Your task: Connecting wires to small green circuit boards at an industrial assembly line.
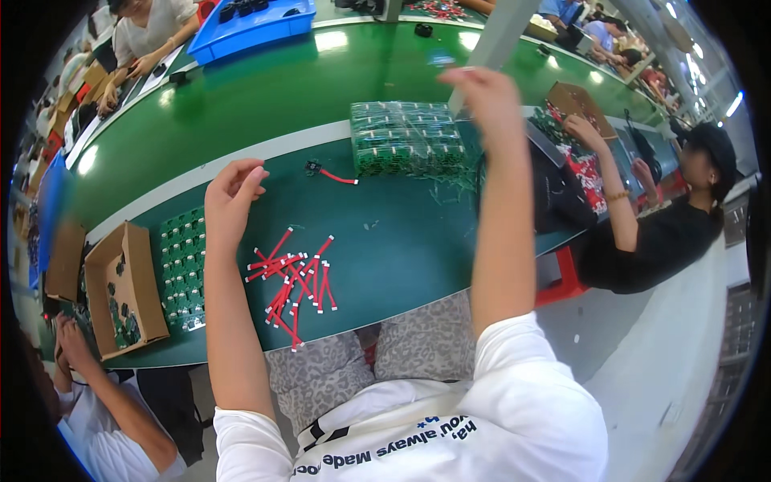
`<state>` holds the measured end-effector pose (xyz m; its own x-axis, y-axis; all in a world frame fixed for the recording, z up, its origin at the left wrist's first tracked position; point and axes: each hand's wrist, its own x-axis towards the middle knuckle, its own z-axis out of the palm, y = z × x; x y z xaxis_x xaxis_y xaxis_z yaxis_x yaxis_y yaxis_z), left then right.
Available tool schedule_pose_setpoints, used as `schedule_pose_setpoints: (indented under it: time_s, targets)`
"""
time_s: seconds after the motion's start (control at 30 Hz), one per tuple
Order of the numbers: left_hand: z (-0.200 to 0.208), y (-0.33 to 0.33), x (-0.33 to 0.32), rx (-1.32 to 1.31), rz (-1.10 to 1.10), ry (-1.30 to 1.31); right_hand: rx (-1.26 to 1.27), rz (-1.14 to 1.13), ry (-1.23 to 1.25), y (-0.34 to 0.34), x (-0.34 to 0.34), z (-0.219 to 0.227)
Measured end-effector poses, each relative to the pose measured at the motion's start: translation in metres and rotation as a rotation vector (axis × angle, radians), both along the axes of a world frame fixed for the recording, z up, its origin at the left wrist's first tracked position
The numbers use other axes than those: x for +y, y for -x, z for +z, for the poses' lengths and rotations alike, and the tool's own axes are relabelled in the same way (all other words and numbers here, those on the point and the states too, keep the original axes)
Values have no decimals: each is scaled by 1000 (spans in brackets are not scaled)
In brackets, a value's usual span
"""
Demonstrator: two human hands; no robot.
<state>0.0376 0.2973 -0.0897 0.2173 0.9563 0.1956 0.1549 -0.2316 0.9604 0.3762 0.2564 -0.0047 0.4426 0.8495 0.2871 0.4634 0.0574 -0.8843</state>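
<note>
My left hand (234, 193) hovers over the dark green table with its fingers curled in and nothing visible in them. Stretched far forward, my right hand (486, 95) is smeared by motion near a grey post. A small bluish blur (440, 58) shows by its fingertips; whether they hold it I cannot make out. Between my forearms lies a loose pile of short red cables (291, 277) with white connectors. Beyond it sits a small black and green circuit board (313, 168) with a red cable attached. Left of my left forearm is a green panel of circuit boards (183, 265).
A plastic-wrapped stack of green boards (407, 138) stands at the table's back, green scraps beside it. A cardboard box (127, 289) with small boards is at left. Behind runs a green conveyor (265, 104) with a blue tray (253, 32). Co-workers sit on both sides.
</note>
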Motion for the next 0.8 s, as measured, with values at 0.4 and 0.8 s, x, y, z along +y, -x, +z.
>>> schedule_pose_setpoints:
  time_s: [0.4, 0.8]
  targets:
    - [0, -1, 1, 66, 36, 42, 188, -492, 8, -252, -25, -28]
    - [92, 137, -63, 279, 534, -423, -72, 321, -429, 77, -32, 14]
